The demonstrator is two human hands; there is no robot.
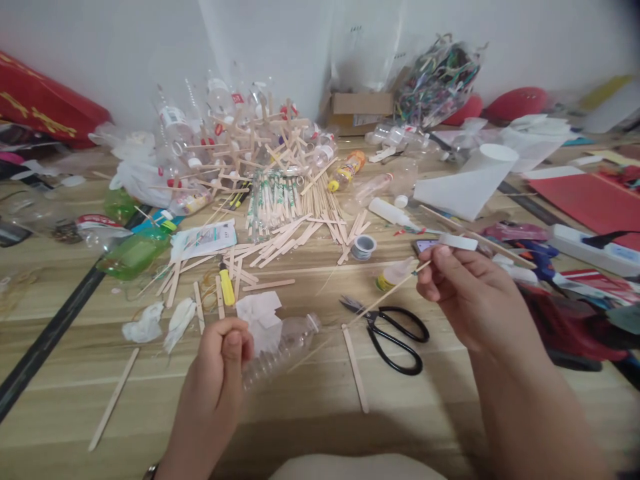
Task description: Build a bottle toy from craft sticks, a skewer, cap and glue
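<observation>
My left hand [225, 360] is closed at the base end of a clear ridged plastic bottle [280, 347], whose uncapped mouth points right. Between the thumb and fingers of my right hand [465, 293] is a thin bamboo skewer [390, 293], slanting down left toward the bottle; its far end is faint. A short white block [459, 241] shows just above the right fingers; whether they touch it I cannot tell. Below the skewer lie black-handled scissors [400, 333], spread apart, with a wooden craft stick [356, 370] beside them. Folded white paper [260, 310] shows behind the bottle.
Craft sticks [280, 240], wrapped sticks [275, 197] and skewers [323, 200] cover the middle. Beyond them stands a heap of bottles and stick constructions [240, 140]. A yellow-handled tool [227, 285] and a green bottle [137, 252] lie left. To the right are a white paper cone [465, 183] and a power strip [595, 253].
</observation>
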